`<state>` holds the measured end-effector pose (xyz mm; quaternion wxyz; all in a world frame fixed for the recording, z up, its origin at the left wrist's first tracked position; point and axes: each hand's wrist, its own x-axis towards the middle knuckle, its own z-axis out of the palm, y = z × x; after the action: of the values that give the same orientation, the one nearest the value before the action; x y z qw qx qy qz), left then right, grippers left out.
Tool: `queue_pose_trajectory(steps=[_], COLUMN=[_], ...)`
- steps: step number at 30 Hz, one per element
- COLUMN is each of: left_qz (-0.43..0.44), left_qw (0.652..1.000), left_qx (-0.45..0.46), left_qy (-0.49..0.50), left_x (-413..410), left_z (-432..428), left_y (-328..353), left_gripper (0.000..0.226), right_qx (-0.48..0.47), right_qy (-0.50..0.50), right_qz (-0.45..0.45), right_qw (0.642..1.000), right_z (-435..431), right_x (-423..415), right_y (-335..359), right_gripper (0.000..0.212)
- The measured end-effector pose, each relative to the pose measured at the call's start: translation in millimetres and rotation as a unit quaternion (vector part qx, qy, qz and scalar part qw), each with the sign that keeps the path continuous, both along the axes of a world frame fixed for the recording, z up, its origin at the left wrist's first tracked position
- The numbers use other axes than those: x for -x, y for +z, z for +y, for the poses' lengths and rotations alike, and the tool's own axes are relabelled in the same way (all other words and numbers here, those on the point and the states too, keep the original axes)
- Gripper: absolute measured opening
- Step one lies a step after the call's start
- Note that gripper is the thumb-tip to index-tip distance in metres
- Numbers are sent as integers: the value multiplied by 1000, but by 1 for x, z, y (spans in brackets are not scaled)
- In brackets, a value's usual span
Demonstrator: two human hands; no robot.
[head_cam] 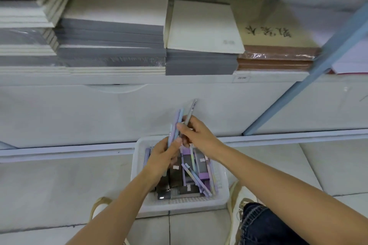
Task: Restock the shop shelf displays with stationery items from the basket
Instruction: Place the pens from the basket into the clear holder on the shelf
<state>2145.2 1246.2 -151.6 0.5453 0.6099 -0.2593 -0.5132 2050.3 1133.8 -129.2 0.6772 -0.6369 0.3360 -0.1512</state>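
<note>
Down on the tiled floor (59,185), just in front of the shelving's white base panel (79,113), a white perforated basket (179,208) sits between the person's shoes (237,197). It holds a jumble of pastel pens (199,177) – purple, blue, pale green – lying over dark boxes (175,175) with small white stickers.

Above the basket's far rim the two hands meet. The left hand (162,160) grips a small bundle of pens (176,123), whose purple and blue ends stick up past the fingers. The right hand (196,133) pinches a single grey-green pen (191,108) between thumb and fingertips. This pen tilts up and to the right, with a barcode sticker near its top end and its lower part close against the bundle.

Higher up, the shelf (139,79) carries flat stacks of notebooks – grey-edged stacks (111,36) at left and centre, a white-covered book (203,28) on top of one, and to the right a brown-edged stack (278,53) in clear film with brush lettering on its cover. A small white label (241,78) sits on the shelf's front edge.
</note>
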Motion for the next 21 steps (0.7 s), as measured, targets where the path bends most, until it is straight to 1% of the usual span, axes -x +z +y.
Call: queue_pose_trajectory(steps=[2,5,8,12,14,18,21], left_qz=[1,-11,-21,-56,-68,-87,-120], left_qw=[1000,1000,999,988,980,971,964], left_qx=[5,18,39,55,74,129,147], left_qy=[19,6,22,131,169,179,189], left_x=[1,2,3,-4,-11,-17,-18], left_z=[2,7,11,12,11,6,0], left_y=[15,37,58,91,113,163,201], left_gripper=[26,29,31,31,29,25,27], right_qx=[-2,17,56,129,170,228,261], right_qy=[-22,3,45,50,77,166,179], right_qz=[-39,-57,-52,-29,-15,6,6], right_qw=[999,998,996,990,982,959,948], right_z=[-1,2,8,12,11,12,10], right_x=[3,8,12,17,21,33,37], right_y=[17,41,62,96,113,151,186], right_gripper=[14,15,21,26,26,26,27])
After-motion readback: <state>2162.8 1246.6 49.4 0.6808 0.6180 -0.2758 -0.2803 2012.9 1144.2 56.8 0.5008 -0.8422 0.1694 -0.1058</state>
